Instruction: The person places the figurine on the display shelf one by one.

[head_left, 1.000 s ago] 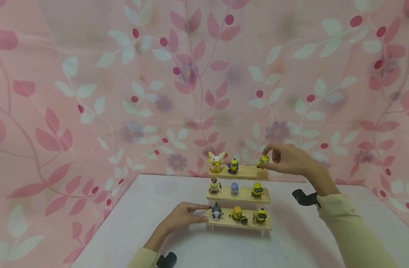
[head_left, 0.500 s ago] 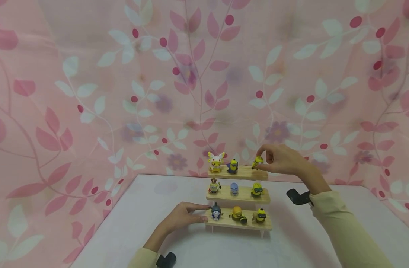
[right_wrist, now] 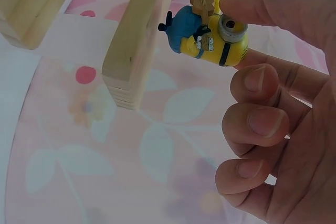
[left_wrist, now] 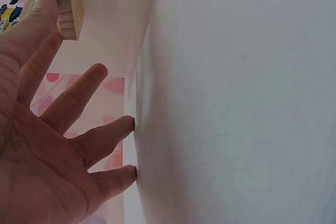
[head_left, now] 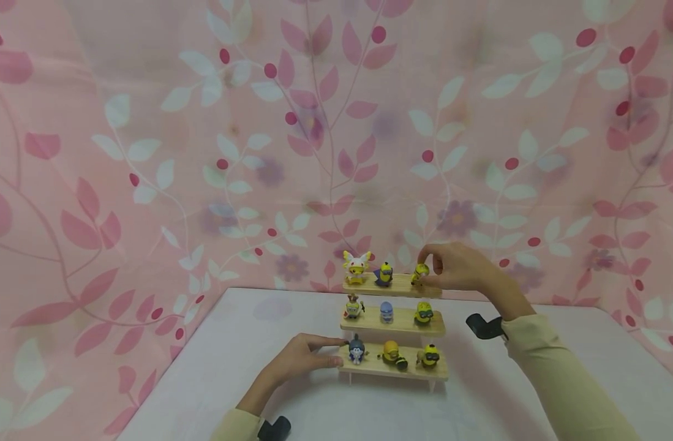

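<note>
A three-tier wooden display stand [head_left: 402, 320] stands on the table with small figurines on its planks. My right hand [head_left: 464, 269] pinches a yellow minion figurine [right_wrist: 212, 53] in blue overalls between thumb and index finger, its other fingers curled. That figurine is upright at the right end of the top plank [right_wrist: 128, 56]; whether its feet touch the wood I cannot tell. At the left end of the bottom plank [left_wrist: 67, 6], my left hand [head_left: 300, 356] pinches the wood between thumb and index finger. Its remaining fingers are spread, two tips touching the white surface.
Left of the held figurine, a caped minion [head_left: 384, 274] and a white-hooded figurine [head_left: 356, 268] share the top plank. Several figurines, including a blue one [head_left: 386, 312] and a grey-hatted one [head_left: 356, 350], occupy the lower tiers. A pink floral cloth [head_left: 292, 184] hangs behind.
My right hand has moved left and slightly down, bringing the minion figurine from the top plank's right edge inward onto or just over it. The left hand has stayed in place.
</note>
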`<control>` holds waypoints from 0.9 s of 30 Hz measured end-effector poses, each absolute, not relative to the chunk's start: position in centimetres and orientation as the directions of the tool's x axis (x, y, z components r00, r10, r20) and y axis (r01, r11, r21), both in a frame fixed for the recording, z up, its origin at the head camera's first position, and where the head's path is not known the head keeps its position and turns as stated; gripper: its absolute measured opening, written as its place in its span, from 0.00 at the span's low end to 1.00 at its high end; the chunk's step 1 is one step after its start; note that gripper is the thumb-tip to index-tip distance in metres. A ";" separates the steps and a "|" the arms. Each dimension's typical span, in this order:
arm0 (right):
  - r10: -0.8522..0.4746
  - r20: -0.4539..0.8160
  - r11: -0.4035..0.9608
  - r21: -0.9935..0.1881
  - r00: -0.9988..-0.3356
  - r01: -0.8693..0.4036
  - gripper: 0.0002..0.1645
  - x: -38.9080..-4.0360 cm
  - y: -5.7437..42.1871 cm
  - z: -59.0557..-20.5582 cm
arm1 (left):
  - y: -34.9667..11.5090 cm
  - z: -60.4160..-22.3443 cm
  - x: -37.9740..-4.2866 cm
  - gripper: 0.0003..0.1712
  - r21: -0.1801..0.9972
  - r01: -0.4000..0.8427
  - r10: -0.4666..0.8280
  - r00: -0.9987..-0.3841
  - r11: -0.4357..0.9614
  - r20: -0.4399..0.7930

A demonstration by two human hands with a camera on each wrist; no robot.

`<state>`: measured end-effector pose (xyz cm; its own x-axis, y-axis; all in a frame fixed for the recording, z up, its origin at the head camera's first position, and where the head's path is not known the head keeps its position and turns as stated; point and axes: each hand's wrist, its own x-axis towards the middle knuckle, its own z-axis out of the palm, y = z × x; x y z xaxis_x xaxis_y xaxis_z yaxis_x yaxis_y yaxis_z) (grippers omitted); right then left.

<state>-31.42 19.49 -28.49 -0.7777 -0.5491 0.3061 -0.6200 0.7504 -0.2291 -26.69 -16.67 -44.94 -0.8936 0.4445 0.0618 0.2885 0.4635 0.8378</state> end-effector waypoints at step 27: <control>-0.555 0.303 0.760 -0.193 -0.775 -0.620 0.21 -31.5 19.3 -29.0 | -16.7 -45.0 -26.9 0.21 0.837 0.295 0.448 -0.891 0.461 0.067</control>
<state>-31.54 19.26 -29.04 -0.7747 -0.5549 0.3032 -0.6202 0.7602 -0.1935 -26.85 -16.74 -44.97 -0.8915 0.4481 0.0670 0.2948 0.4613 0.8369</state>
